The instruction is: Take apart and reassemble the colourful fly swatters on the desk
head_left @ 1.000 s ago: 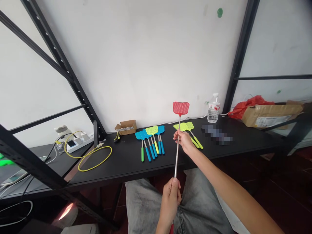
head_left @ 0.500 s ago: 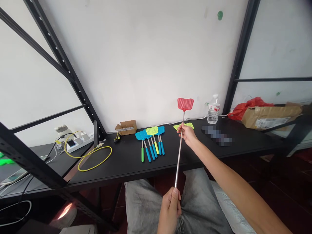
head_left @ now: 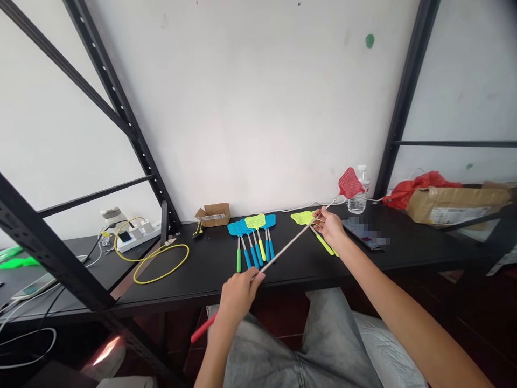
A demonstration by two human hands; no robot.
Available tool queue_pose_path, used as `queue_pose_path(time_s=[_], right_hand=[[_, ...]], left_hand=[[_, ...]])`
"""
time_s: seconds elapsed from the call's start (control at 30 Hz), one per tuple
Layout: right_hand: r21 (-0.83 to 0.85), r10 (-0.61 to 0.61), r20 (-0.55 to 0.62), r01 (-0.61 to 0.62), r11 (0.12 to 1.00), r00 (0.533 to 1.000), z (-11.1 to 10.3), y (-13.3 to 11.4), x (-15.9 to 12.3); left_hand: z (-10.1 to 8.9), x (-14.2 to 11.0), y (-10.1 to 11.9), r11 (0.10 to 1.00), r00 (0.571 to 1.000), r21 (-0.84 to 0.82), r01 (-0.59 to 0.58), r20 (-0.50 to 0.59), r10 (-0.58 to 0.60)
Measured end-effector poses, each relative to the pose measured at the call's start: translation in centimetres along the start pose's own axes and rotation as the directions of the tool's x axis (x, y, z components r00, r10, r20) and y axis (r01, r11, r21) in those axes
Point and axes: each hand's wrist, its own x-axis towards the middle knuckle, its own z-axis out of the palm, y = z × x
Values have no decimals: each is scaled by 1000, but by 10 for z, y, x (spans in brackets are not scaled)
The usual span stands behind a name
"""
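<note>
My hands hold a red fly swatter (head_left: 350, 183) with a long metal shaft, slanted across the black table (head_left: 210, 275). My right hand (head_left: 329, 226) grips the shaft just below the mesh head, above a lime-yellow fly swatter (head_left: 302, 217) lying on the table. My left hand (head_left: 240, 295) is shut around the lower shaft, near the table's front edge, and the red handle (head_left: 203, 327) sticks out below it. To its upper right lies a fanned group of blue and green fly swatters (head_left: 252, 237).
A small open cardboard box (head_left: 212, 214) stands by the wall. A water bottle (head_left: 358, 203) and a blurred phone (head_left: 363, 233) are at right, with a cardboard parcel (head_left: 456, 211) and red bag (head_left: 420, 187) beyond. A yellow cable (head_left: 159, 264) lies at left. Black shelf uprights frame the table.
The red swatter has tipped from nearly upright to a steep slant, its head swinging right and down. My right hand has moved right, and my left hand has moved left and up.
</note>
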Motion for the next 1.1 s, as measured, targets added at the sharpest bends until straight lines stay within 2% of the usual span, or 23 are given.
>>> queue_pose_path(time_s=[0.17,0.27,0.5,0.67,0.77,0.87,1.0,1.1], right_hand=[[37,-16,-69,18,999,998,-1,0,6],[57,8,-125,0,998,992,3,1,7],[71,19,-151,-9,997,988,12,6,4],[101,40,-173,-23,995,984,14,7,2],[125,35,-156,-15,992,987,6,4,2],[175,45,-175,-14,984,984,-11,-4,4],[253,91,-251,-26,967,964,-37,-19,9],[352,116,-246,-23,936,962,-49,-28,12]], left_hand=[[-5,31,-13,984,999,177,-31,-29,37],[-6,36,-20,976,996,212,-53,-56,67],[-16,39,-45,962,990,263,-77,-93,105],[-30,58,-49,943,982,318,-103,-118,147],[-38,71,-47,928,974,352,-123,-139,182],[-43,74,-51,918,966,372,-139,-152,208],[-42,61,-77,914,963,380,-140,-161,214],[-40,50,-100,909,958,383,-161,-159,236]])
